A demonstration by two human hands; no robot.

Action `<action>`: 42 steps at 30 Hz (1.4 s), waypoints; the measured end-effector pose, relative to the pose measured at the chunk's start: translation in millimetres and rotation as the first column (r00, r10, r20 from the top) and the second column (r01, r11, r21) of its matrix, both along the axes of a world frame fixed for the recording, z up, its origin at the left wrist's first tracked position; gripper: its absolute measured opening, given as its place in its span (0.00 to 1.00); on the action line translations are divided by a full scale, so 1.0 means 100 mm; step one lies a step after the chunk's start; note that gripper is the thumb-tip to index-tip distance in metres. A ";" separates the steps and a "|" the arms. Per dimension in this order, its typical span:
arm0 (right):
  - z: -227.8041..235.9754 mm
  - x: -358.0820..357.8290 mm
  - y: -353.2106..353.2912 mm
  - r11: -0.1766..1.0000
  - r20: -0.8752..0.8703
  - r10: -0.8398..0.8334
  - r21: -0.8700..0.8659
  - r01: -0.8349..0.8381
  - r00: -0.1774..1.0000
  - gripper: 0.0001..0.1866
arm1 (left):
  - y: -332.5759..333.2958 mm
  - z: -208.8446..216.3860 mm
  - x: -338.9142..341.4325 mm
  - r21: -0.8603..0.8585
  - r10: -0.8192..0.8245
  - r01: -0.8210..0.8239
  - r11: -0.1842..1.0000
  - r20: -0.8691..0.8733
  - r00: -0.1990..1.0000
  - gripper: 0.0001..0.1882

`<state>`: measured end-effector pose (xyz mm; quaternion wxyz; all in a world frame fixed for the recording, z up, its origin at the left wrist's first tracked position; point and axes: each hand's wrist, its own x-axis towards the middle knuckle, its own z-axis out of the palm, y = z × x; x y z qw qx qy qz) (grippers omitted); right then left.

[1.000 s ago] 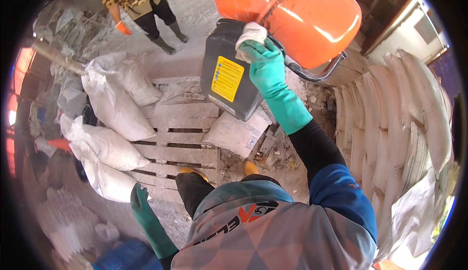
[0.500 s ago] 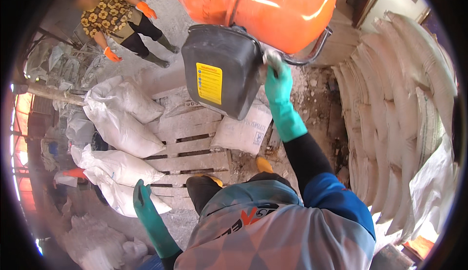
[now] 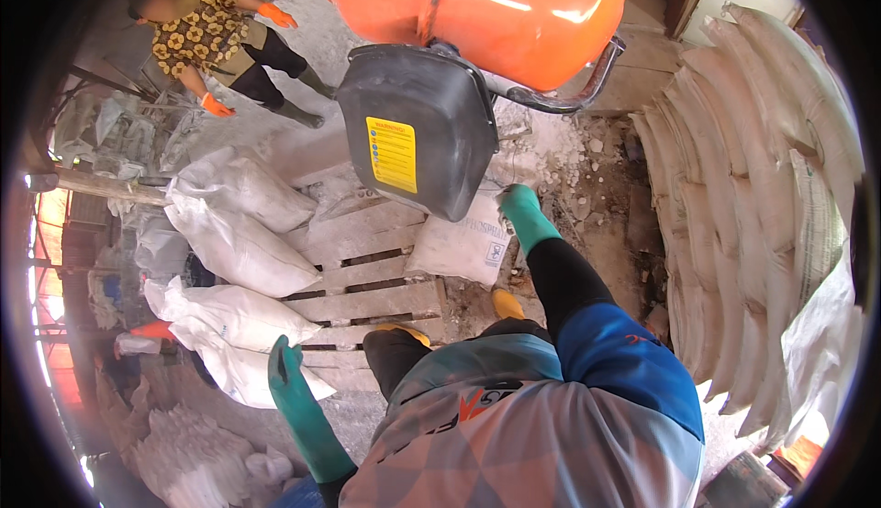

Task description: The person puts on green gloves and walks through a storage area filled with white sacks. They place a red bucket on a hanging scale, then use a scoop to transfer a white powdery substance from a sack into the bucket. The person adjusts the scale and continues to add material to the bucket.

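Observation:
In front of me stands a concrete mixer with a glossy orange drum [image 3: 486, 12] and a black motor housing [image 3: 418, 127] that bears a yellow label. My right hand [image 3: 525, 216], in a green rubber glove, is low beside the housing, over a white printed sack [image 3: 459, 246]. Its fingers look curled in; whatever they may hold is hidden. A bent dark metal bar [image 3: 578, 95] runs along the drum's right side. My left hand [image 3: 292, 375], also green-gloved, hangs open and holds nothing, close to the full white sacks [image 3: 243, 320] at the left.
A dusty wooden pallet [image 3: 367, 304] lies by my feet. Tall stacks of filled sacks [image 3: 734, 205] rise at the right. At the far left a person [image 3: 225, 44] with orange gloves stands facing this way. Rubble and white powder [image 3: 587, 168] cover the ground right of the mixer.
My right hand has come away from the metal bar beside the housing, down and toward me. My left hand has shifted slightly to the right in view. The person has barely moved.

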<state>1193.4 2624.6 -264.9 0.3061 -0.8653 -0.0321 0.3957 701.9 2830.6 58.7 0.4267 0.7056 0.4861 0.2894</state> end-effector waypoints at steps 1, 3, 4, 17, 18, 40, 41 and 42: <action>0.04 -0.15 -0.06 0.970 0.254 -0.221 0.153 0.187 0.942 0.12 | -0.02 0.01 -0.04 0.008 0.009 -0.008 1.000 -0.020 1.000 0.23; 0.43 -0.13 -0.10 0.834 0.190 -0.446 0.444 0.328 0.875 0.15 | -0.05 0.01 -0.09 0.012 0.008 -0.008 1.000 -0.024 1.000 0.23; 0.71 -0.10 -0.07 0.702 0.151 -0.546 0.620 0.351 0.824 0.20 | -0.05 0.01 -0.11 -0.031 0.055 -0.056 0.998 -0.035 0.998 0.23; 1.03 0.30 0.60 0.451 0.358 -0.642 0.891 -0.044 0.678 0.14 | 0.07 -0.06 0.03 -0.011 0.061 -0.061 0.998 -0.026 0.998 0.20; 0.76 0.29 0.58 0.392 0.300 -0.623 0.919 -0.044 0.722 0.15 | 0.07 -0.06 0.02 -0.015 0.058 -0.059 0.998 -0.030 0.998 0.20; 0.83 0.08 0.58 0.104 -0.203 -0.652 0.931 0.351 0.730 0.09 | -0.10 -0.08 -0.34 -0.056 0.109 -0.111 0.992 -0.038 0.993 0.21; 1.08 0.02 0.65 0.005 -0.139 -0.664 0.982 0.190 0.735 0.08 | -0.13 -0.07 -0.35 -0.064 0.114 -0.118 0.991 -0.051 0.992 0.21; 1.32 -0.04 0.70 -0.084 -0.133 -0.635 0.991 0.103 0.761 0.08 | -0.15 -0.05 -0.35 -0.062 0.098 -0.101 0.993 -0.042 0.994 0.21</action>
